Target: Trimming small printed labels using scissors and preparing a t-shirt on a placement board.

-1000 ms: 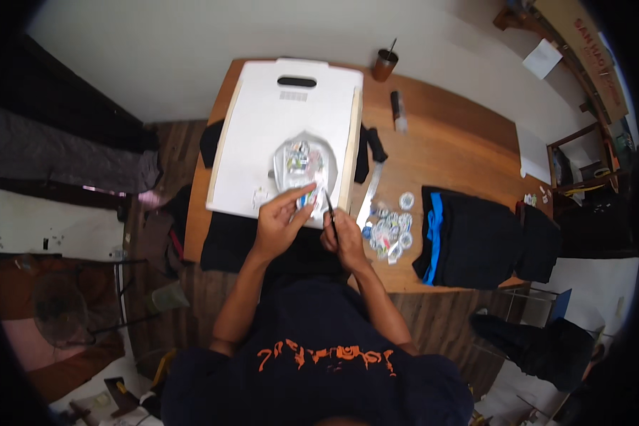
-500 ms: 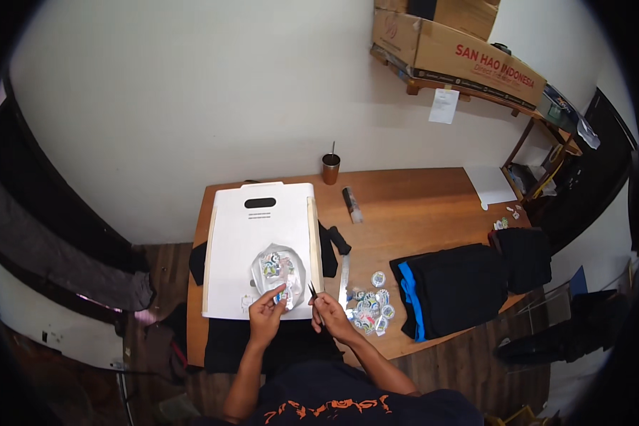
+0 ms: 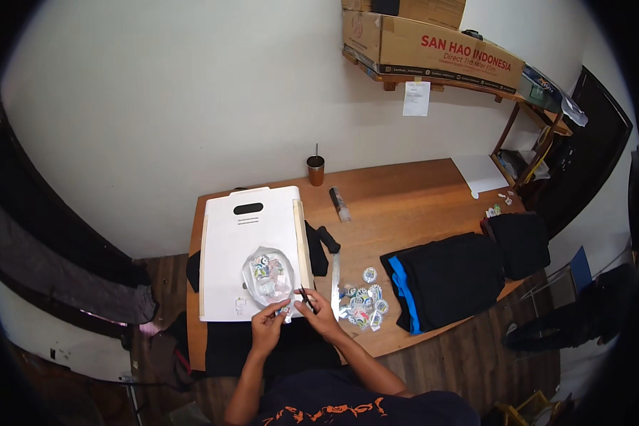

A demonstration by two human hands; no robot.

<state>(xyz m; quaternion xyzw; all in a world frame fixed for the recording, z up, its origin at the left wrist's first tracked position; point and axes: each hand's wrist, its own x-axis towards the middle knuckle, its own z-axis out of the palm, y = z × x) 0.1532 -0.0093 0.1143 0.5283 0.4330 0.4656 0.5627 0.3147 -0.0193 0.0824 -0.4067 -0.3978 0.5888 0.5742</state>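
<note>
My left hand point(image 3: 265, 331) pinches a small printed sticker cutout point(image 3: 285, 311) above the near edge of a white board. Close beside it, my right hand point(image 3: 322, 318) is closed around small dark scissors point(image 3: 305, 297), their slim tips pointing away from me. Just beyond both hands, a clear plastic bag point(image 3: 289, 264) lies with its mouth wide, holding several printed pieces and scraps. The white board point(image 3: 220, 234), with a handle slot, rests on black cloth point(image 3: 224, 348). To the right of my right hand sits a loose pile of round printed cutouts point(image 3: 362, 307).
Folded black clothes point(image 3: 447, 280) with a blue strip lie on the wooden table point(image 3: 397, 206), and a darker stack point(image 3: 516, 245) is behind them. A brown tumbler point(image 3: 316, 172) with a straw stands near the wall. A metal ruler point(image 3: 336, 284) lies beside the board. Cardboard boxes point(image 3: 447, 53) fill a shelf.
My hands have come closer together and lower, off the bag toward the board's near edge; the cutout and scissors are now nearly side by side. The whole view has shifted slightly.
</note>
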